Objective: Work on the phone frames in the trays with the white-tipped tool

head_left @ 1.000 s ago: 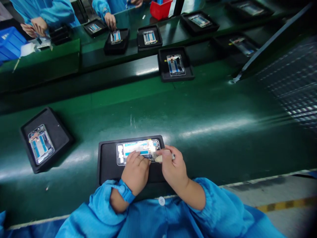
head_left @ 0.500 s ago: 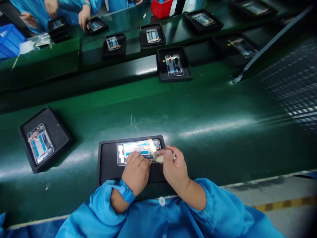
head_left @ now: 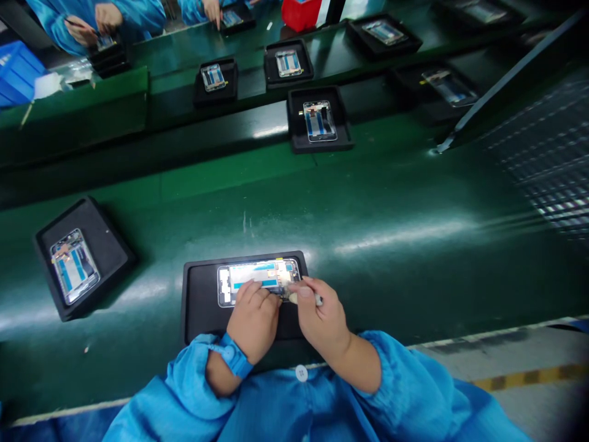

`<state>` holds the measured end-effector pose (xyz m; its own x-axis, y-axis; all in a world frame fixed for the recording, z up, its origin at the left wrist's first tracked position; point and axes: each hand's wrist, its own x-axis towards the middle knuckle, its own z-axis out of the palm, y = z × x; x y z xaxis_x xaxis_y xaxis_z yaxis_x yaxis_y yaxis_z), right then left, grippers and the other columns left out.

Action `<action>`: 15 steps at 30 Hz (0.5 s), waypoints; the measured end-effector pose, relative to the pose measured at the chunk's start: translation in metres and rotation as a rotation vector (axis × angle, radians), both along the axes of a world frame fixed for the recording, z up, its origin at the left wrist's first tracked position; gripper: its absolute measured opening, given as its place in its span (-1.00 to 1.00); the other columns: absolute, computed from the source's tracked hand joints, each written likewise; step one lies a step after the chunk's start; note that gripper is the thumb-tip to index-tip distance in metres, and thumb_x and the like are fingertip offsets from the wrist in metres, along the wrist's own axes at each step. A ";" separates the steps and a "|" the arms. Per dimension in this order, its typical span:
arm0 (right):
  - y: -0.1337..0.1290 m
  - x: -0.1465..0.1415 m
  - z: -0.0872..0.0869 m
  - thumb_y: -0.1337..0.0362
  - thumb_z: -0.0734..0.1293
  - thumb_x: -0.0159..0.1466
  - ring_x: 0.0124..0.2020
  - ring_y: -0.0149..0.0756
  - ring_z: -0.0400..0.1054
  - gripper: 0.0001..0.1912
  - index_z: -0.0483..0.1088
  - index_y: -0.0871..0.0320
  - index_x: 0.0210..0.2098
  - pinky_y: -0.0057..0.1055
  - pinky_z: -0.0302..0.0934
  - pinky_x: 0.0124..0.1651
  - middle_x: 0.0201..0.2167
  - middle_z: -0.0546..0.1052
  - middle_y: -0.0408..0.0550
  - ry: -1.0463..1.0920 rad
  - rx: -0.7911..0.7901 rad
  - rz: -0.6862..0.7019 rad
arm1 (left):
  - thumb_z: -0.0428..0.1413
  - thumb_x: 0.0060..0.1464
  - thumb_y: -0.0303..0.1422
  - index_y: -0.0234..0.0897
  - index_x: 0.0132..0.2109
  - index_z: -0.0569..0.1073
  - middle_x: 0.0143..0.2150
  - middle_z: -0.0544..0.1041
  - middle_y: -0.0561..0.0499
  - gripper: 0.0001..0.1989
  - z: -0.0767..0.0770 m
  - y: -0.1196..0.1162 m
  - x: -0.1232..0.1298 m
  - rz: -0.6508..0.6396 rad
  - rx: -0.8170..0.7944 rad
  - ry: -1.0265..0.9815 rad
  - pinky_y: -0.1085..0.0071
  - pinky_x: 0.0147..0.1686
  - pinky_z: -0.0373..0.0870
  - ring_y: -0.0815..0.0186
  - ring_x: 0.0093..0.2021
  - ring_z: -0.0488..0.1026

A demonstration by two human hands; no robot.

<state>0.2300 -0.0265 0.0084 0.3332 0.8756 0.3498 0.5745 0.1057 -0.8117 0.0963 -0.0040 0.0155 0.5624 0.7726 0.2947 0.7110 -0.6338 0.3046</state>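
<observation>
An opened phone point(head_left: 252, 275) with bright blue strips lies lengthwise in a black tray point(head_left: 202, 313) in front of me. My left hand point(head_left: 254, 316) is closed over the phone's near edge, its bent fingers pressing there; the thumb side meets the parts near the right end. In my right hand point(head_left: 323, 316) is a short pale pen-like tool point(head_left: 294, 298), pinched between thumb and fingers. Its cream-coloured end points left at the phone's right end. My fingers hide the exact contact spot.
A second black tray point(head_left: 113, 245) with an opened phone point(head_left: 75, 267) sits at the left. Across the bench, several trays, such as one black tray point(head_left: 343, 138), stand on the line. There are a red bin point(head_left: 300, 13), a blue bin point(head_left: 18, 73), and co-workers' hands point(head_left: 108, 17) at the back.
My right hand and the tool have shifted slightly left; my left hand stays put. Behind, a co-worker's hand and a tray have moved right, and another co-worker's hands are now over the stacked trays.
</observation>
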 end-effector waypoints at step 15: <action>0.013 -0.006 0.016 0.32 0.07 0.24 -0.54 -0.30 0.34 -0.78 0.30 0.16 -0.44 -0.41 0.28 -0.45 -0.57 0.45 -0.05 -0.315 0.133 0.223 | -0.08 0.02 -0.53 -0.32 -0.35 0.41 -0.39 0.45 -0.07 -0.82 -0.001 -0.001 -0.001 -0.018 -0.008 0.028 0.13 -0.05 0.26 0.18 -0.18 0.35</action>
<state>0.2242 -0.0140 0.0246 -0.0012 0.8545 0.5195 0.7437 0.3480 -0.5708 0.0950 -0.0050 0.0143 0.5845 0.7642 0.2727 0.7075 -0.6446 0.2899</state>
